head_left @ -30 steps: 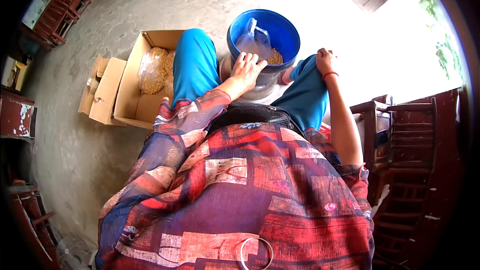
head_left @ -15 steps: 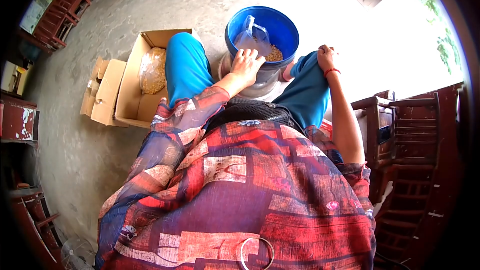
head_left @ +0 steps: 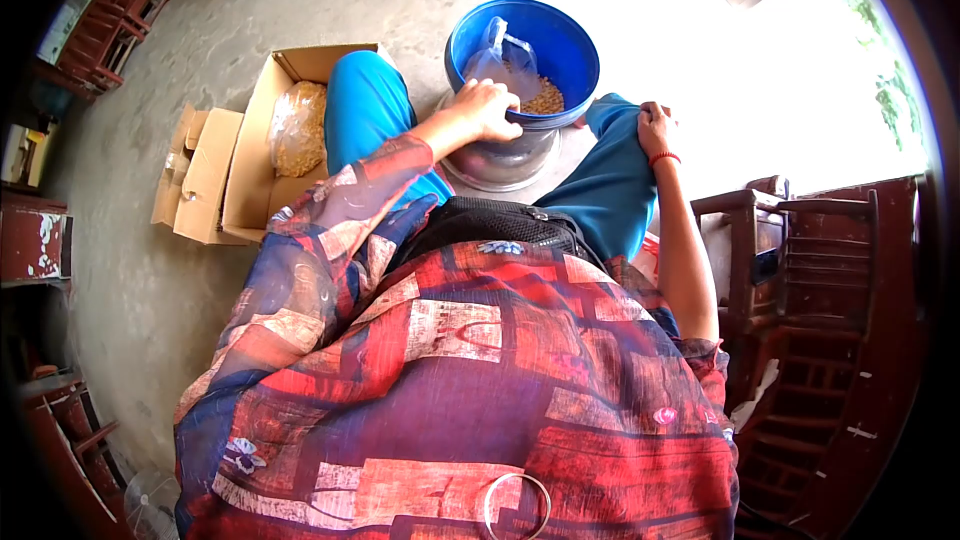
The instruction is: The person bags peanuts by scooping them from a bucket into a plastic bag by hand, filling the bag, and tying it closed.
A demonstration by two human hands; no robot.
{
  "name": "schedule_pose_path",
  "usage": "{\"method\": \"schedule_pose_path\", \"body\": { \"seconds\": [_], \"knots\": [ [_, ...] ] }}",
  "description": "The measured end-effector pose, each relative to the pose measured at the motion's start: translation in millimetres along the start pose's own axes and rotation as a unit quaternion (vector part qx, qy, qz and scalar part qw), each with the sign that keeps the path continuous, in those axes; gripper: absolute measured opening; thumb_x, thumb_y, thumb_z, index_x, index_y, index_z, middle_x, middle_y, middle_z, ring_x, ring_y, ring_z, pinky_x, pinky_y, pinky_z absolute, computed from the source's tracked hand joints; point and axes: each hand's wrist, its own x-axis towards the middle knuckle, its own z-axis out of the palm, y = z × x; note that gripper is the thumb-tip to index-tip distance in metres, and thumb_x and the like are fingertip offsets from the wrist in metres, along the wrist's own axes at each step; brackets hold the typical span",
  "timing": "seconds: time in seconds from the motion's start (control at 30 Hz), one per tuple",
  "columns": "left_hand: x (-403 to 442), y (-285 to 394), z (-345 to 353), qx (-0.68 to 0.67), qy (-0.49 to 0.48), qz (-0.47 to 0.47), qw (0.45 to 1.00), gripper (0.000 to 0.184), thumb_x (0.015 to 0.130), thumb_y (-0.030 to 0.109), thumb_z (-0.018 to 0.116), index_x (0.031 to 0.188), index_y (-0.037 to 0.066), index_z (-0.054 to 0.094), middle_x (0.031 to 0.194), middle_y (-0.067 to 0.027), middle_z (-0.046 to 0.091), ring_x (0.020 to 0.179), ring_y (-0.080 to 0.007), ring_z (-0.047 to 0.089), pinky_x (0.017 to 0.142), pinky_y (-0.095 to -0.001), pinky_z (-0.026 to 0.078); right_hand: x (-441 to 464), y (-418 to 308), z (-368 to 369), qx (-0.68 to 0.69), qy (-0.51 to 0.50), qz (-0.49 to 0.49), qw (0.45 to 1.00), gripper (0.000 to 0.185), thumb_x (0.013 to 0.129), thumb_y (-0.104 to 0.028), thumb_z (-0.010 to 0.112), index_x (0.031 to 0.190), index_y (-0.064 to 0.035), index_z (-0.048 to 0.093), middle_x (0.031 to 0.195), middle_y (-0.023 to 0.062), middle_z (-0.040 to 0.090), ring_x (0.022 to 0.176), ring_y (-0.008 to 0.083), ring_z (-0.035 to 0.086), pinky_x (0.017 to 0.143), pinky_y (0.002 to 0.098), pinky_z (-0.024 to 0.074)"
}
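The blue bucket (head_left: 577, 50) stands between my knees, with light brown grains (head_left: 545, 98) and a clear plastic bag (head_left: 500, 62) inside. Under its blue part is a translucent, rounded lower part (head_left: 505, 162). My left hand (head_left: 485, 110) has its fingers over the near rim, thumb side toward the grains. On my right knee rests my right hand (head_left: 655, 128), fingers curled, a red band at the wrist; nothing shows in it. An open cardboard box (head_left: 247, 155) beside my left knee holds a clear bag of yellow pieces (head_left: 300, 128).
Dark red wooden chairs (head_left: 825, 260) stand close on my right. More chairs (head_left: 125, 15) line the far left. A fan (head_left: 152, 505) is at the lower left, near dark furniture (head_left: 35, 245). Bright light enters at the upper right.
My left knee has swung left, toward the box. The bucket sits slightly higher in view, and my left hand has shifted with its rim. My right hand stays on my knee.
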Motion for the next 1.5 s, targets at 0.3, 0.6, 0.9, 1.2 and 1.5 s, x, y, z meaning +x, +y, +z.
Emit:
{"method": "schedule_pose_path", "body": {
  "seconds": [0.3,0.6,0.9,1.2,1.5],
  "knots": [
    [57.5,-30.5,-14.6,-0.171,0.152,-0.118,0.966,0.045,0.069,0.026,0.065,0.106,0.001,0.059,0.093,-0.0218,0.065,0.089,-0.0338,0.063,0.079,-0.0414,0.05,-16.2,-11.3,46.8,0.075,0.026,-0.102,0.992,0.022,0.073,-0.013,0.053,0.092,-0.0131,0.065,0.101,0.0129,0.06,0.102,0.0292,0.054,0.096,0.0431,0.0343],
    [113.5,-81.4,37.4,-0.329,0.171,-0.212,0.904,0.057,0.061,0.031,0.077,0.106,0.001,0.057,0.104,-0.0165,0.064,0.097,-0.028,0.061,0.084,-0.0372,0.048,-33.4,-24.6,101.4,0.018,-0.086,-0.118,0.989,0.022,0.071,-0.017,0.055,0.091,-0.0139,0.066,0.107,0.0141,0.058,0.108,0.0365,0.047,0.096,0.0439,0.0379],
    [56.8,-60.2,4.4,-0.32,0.212,-0.022,0.923,0.015,0.089,0.015,0.057,0.091,0.001,0.062,0.078,-0.0084,0.065,0.073,-0.0124,0.062,0.066,-0.0291,0.049,-32.0,-26.8,85.2,0.047,-0.138,-0.059,0.988,0.027,0.073,-0.023,0.057,0.098,-0.0192,0.066,0.117,0.0067,0.056,0.115,0.0321,0.046,0.095,0.0447,0.0404],
    [35.4,-36.4,6.1,-0.279,0.333,-0.018,0.901,0.013,0.093,0.009,0.048,0.1,0.004,0.058,0.077,-0.0127,0.063,0.069,-0.0256,0.064,0.062,-0.0333,0.049,-10.9,-98.9,2.6,0.294,0.107,-0.084,0.946,0.03,0.077,0.006,0.049,0.101,-0.0066,0.062,0.1,0.0094,0.06,0.089,0.0211,0.06,0.081,0.0335,0.0474],
    [35.8,-30.7,1.9,-0.263,0.336,-0.07,0.902,0.017,0.091,0.009,0.045,0.106,0.005,0.054,0.096,-0.0154,0.065,0.086,-0.0342,0.063,0.072,-0.0404,0.052,34.7,-173.8,50.8,0.167,-0.218,-0.248,0.929,0.021,0.079,-0.02,0.059,0.098,-0.0125,0.066,0.093,0.0183,0.063,0.085,0.0325,0.061,0.075,0.0405,0.0492]
  ]
}}
